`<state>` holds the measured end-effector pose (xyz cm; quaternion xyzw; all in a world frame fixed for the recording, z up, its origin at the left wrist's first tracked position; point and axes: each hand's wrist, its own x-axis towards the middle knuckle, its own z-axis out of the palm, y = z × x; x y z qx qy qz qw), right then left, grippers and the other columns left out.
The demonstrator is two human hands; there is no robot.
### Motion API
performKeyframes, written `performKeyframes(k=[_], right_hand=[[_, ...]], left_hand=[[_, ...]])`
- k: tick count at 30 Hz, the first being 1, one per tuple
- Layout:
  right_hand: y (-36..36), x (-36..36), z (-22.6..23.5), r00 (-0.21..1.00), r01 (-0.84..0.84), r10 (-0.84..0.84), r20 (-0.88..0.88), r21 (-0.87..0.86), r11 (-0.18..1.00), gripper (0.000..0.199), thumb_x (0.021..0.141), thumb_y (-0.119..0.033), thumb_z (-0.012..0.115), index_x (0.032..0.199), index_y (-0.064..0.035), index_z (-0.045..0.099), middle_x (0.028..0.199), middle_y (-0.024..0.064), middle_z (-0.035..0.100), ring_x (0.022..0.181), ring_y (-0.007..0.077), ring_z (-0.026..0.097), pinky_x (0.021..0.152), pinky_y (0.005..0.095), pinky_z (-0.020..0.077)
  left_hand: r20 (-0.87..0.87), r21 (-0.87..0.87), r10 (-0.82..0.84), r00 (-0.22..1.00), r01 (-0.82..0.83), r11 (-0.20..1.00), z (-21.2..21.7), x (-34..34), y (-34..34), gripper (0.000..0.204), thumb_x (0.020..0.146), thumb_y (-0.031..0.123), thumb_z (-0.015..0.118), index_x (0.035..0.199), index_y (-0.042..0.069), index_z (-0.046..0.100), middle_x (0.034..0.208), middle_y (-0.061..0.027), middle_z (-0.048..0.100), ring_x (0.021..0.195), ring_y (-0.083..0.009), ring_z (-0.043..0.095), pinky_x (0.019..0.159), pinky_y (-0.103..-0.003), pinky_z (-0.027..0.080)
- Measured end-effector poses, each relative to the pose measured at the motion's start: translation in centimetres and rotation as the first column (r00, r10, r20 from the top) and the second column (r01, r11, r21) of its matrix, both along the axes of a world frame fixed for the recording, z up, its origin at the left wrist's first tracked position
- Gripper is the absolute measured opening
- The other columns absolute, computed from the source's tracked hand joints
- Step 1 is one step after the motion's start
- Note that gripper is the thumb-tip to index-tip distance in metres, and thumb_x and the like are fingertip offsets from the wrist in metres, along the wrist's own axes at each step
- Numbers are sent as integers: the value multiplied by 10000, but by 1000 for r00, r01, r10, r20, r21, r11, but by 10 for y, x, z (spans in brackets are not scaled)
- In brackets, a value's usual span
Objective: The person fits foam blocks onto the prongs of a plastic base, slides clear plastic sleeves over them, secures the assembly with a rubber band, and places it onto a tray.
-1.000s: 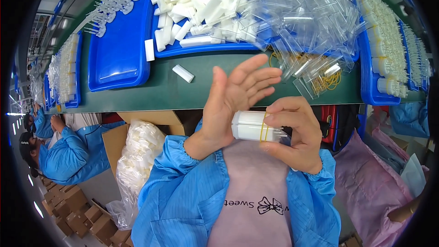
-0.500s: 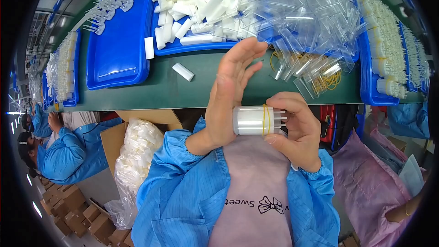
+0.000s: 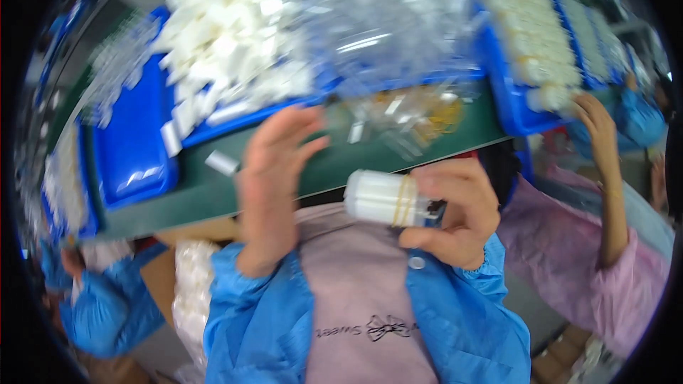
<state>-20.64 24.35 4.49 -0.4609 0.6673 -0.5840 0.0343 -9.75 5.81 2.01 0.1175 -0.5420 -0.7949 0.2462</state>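
My right hand grips one end of a bundle of clear plastic tubes with white pieces inside, bound by yellow rubber bands. The bundle lies nearly level in front of my chest, off the table. Thin prongs at its right end are partly hidden by my fingers. My left hand is raised apart from the bundle's left end, blurred, its fingers up and thumb apart, with nothing in it. Beyond my left hand, a loose white block rests on the green table.
Ahead are a heap of white blocks and a pile of clear plastic sleeves over blue trays. Yellow rubber bands lie nearer. A mostly bare blue tray sits left. At right, a co-worker's hand reaches toward a tray of bundles.
My left hand has moved left, off the bundle's end. The bundle has tilted slightly in my right hand. The whole view has turned, and a co-worker's arm now shows at the right.
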Motion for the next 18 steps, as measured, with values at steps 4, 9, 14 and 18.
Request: performKeyframes(k=[4, 9, 14, 18], right_hand=[[56, -44, 14, 792, 569, -565, -231, -56, 821, 472, 635, -201, 819, 1011, 8, 624, 974, 132, 597, 822, 225, 587, 683, 303, 478], [88, -93, 23, 580, 774, -637, -508, 98, 626, 383, 688, -54, 743, 1054, -34, 629, 965, 98, 564, 839, 205, 571, 692, 290, 465], [85, -126, -4, 548, 817, -581, -602, 237, 525, 363, 750, -116, 710, 1095, -58, 610, 1002, 119, 536, 840, 240, 563, 701, 323, 468], [79, -125, 3, 449, 860, -681, -579, 71, 506, 306, 763, -84, 687, 1060, -58, 619, 993, 115, 551, 793, 228, 570, 659, 308, 467]], left_hand=[[-45, -137, 131, 990, -136, 981, 3, 31, -38, 688, 950, 542, 244, 1325, -16, 388, 1339, -192, 432, 1233, -334, 418, 1000, -457, 341], [-14, -183, 291, 957, -289, 940, 19, 50, -71, 682, 959, 538, 198, 1279, -17, 432, 1312, -187, 452, 1185, -297, 462, 969, -408, 380], [-57, -196, 270, 961, -276, 941, 29, 57, -86, 635, 975, 491, 207, 1263, -18, 453, 1313, -186, 451, 1184, -278, 463, 969, -389, 385], [-64, -243, 244, 968, -253, 937, 31, 61, -95, 610, 981, 470, 215, 1250, -16, 467, 1303, -184, 460, 1171, -266, 474, 964, -381, 386]])
